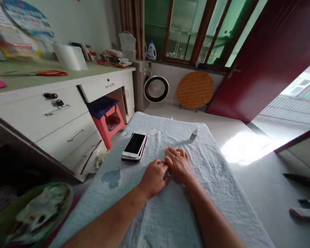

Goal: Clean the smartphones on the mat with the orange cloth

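Both my hands meet around the middle of the table [222, 196]: left hand [155, 176] curled, right hand [179, 164] flatter, whether pinching I cannot tell. An orange scrap [167, 149], long axis hidden, peeks from under the nearer right fingertips. Beyond: white phone [134, 144] toward the left edge, bottle [193, 135] toward the far right corner.

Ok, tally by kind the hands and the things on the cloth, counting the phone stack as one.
Hands: 2, the left hand and the right hand
Phone stack: 1, its lower layers too hidden to count
Small bottle: 1
Orange piece, mostly hidden by the right hand: 1
Total: 5
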`<action>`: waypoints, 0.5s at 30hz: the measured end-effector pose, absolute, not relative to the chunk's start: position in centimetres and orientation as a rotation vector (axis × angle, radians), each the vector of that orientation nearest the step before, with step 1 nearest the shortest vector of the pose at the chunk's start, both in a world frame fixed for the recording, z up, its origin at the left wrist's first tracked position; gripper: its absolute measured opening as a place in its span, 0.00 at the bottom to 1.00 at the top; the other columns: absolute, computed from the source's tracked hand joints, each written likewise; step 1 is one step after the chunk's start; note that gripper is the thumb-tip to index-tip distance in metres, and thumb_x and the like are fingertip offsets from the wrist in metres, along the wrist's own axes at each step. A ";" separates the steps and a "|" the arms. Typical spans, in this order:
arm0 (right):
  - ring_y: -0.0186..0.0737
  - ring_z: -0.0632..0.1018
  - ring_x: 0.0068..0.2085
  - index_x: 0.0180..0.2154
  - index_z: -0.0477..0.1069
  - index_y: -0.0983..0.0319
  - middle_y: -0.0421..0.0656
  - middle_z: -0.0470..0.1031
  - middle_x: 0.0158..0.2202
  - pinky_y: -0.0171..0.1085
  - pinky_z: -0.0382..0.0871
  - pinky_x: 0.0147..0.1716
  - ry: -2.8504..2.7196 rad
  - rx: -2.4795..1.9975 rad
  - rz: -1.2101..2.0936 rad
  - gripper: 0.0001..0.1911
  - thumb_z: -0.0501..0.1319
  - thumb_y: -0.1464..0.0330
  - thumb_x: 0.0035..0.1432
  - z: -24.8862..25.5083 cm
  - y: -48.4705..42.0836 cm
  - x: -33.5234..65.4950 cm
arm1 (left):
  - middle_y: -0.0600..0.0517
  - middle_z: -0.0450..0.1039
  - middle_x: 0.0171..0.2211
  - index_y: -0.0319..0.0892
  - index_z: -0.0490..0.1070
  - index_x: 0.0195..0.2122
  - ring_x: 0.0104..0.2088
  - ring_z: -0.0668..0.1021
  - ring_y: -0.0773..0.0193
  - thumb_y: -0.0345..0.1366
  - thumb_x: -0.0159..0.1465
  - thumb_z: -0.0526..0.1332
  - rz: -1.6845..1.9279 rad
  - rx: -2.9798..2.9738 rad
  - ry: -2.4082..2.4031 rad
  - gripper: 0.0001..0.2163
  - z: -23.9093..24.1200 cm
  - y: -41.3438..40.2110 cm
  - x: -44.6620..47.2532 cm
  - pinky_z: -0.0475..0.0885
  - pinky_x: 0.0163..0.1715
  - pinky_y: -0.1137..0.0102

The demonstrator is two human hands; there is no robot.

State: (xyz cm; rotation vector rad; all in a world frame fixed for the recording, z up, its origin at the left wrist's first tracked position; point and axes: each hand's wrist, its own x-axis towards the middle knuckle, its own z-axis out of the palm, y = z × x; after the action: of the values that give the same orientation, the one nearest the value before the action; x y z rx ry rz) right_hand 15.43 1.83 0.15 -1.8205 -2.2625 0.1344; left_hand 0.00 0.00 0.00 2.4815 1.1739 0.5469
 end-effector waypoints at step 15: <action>0.44 0.66 0.48 0.57 0.65 0.52 0.39 0.64 0.59 0.44 0.58 0.48 -2.276 -1.731 0.333 0.21 0.45 0.65 0.66 1.3 -0.3 17.2 | 0.48 0.70 0.51 0.44 0.70 0.49 0.50 0.70 0.53 0.42 0.61 0.62 0.657 2.449 1.076 0.16 -0.3 0.2 -0.2 0.65 0.50 0.59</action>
State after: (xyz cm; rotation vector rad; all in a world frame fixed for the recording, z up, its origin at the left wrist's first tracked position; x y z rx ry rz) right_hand 17.22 -0.25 1.34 -1.7307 -2.2763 0.3331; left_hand -0.25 0.17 -0.35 2.4489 1.0759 0.6573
